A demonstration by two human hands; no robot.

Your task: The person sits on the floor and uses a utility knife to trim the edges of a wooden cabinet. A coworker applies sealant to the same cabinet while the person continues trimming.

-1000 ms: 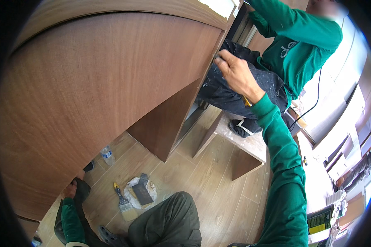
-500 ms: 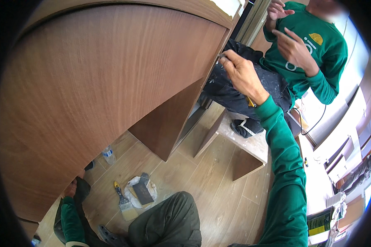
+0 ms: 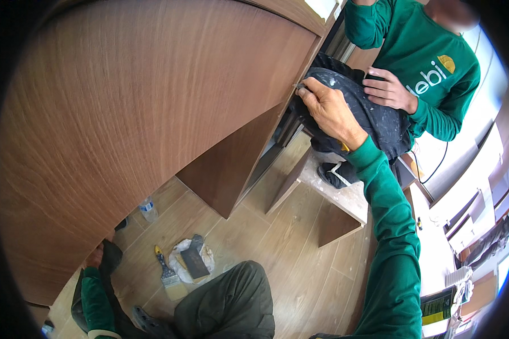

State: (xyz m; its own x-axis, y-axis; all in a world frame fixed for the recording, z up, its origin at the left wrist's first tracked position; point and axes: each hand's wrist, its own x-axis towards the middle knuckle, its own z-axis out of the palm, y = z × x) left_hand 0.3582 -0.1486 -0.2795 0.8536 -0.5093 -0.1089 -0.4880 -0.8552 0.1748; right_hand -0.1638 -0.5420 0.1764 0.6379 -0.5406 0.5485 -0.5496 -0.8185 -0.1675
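A large brown wood-grain panel fills the upper left. At its right edge is my right hand, closed, with thumb and fingertips pinched on a small grey-tipped tool that touches or nearly touches the edge. A bit of yellow shows beneath my wrist, possibly the tool's other end; the palm hides the rest. My left hand is low at the panel's lower left edge. The panel partly covers it, and its fingers are hidden.
A co-worker in a green sweatshirt is close beyond my right hand, one shoe on a low wooden stool. On the floor lie a paintbrush, a dark rectangular block on a whitish round piece, and a plastic bottle.
The co-worker has lowered one hand toward the lap and raised the other arm to the top edge of view. My right hand stays at the panel edge, slightly lower; my left barely moves.
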